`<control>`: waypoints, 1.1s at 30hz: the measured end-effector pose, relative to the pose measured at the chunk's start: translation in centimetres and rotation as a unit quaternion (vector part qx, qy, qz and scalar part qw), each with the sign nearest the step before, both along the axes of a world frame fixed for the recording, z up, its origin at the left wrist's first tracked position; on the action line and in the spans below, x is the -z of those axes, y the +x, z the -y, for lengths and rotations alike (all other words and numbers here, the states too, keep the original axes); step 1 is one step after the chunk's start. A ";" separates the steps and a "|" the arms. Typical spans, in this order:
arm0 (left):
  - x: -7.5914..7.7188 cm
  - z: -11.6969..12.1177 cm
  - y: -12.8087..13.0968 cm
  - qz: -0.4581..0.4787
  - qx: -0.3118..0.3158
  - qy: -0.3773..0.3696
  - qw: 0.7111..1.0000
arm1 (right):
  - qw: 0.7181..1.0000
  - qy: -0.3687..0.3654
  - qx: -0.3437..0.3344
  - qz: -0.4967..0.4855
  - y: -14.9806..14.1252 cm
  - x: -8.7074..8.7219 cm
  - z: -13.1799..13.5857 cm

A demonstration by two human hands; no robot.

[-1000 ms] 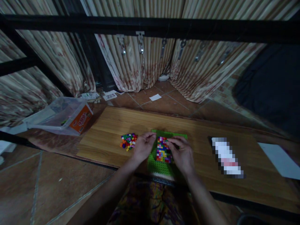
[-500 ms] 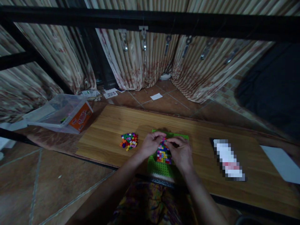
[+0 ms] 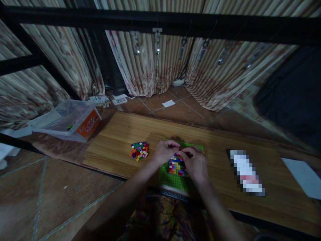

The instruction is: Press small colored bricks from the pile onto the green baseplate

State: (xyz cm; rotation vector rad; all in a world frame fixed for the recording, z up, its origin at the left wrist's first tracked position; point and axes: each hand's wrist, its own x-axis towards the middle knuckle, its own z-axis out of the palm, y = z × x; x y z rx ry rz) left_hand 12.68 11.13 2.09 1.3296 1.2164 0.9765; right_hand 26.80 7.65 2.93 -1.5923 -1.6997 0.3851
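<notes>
A green studded baseplate lies on the board before me, with a patch of small multicoloured toy bricks built up on its middle. My left hand reaches over the upper left of that patch, thumb and fingers pinched together. From the right, my right hand bends in, its thumb and forefinger closed at the patch's upper edge. The fingertips of both hands nearly meet there, and whatever lies between them is too small and covered to make out. To the left, a heap of loose bricks rests on the wood.
The wooden board carries a blurred-out phone-like object and a white sheet at the right. A clear plastic bin with an orange label stands at the left. Beyond are striped curtains, a dark metal bar and papers on the tiled floor.
The whole view has shifted slightly, moving things a little to the right. Both hands stay pinched over the upper edge of the brick patch; the pinkish piece seen between the fingertips is now hidden.
</notes>
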 end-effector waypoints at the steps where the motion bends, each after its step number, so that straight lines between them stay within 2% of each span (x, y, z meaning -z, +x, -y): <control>1: -0.1 -0.1 0.0 -0.010 0.002 -0.003 1.000 | 1.000 0.002 -0.003 0.004 0.0 0.0 0.0; 11: 0.0 0.1 0.2 -0.029 -0.006 -0.002 1.000 | 1.000 0.006 -0.014 0.019 0.2 0.2 0.1; 16: 0.2 0.7 0.2 -0.045 0.001 0.036 0.998 | 0.999 0.021 0.001 -0.034 0.3 -0.4 1.4; 19: 0.4 1.5 -0.3 -0.017 -0.017 0.056 0.998 | 0.997 0.037 0.015 -0.063 -0.1 -1.2 2.4; 23: 0.4 3.6 -2.2 0.007 -0.072 0.080 0.994 | 0.995 0.041 -0.006 -0.090 -1.4 -2.4 3.6; 26: 0.4 6.1 -4.5 -0.009 -0.100 0.079 0.992 | 0.995 0.025 -0.057 -0.079 -3.0 -2.8 4.2; 30: 0.7 9.7 -7.8 -0.035 -0.130 0.080 0.988 | 0.990 -0.004 -0.140 -0.007 -5.7 -2.0 4.3; 33: 1.1 11.6 -9.7 -0.061 -0.182 0.071 0.979 | 0.983 -0.017 -0.176 0.052 -7.8 -0.9 3.9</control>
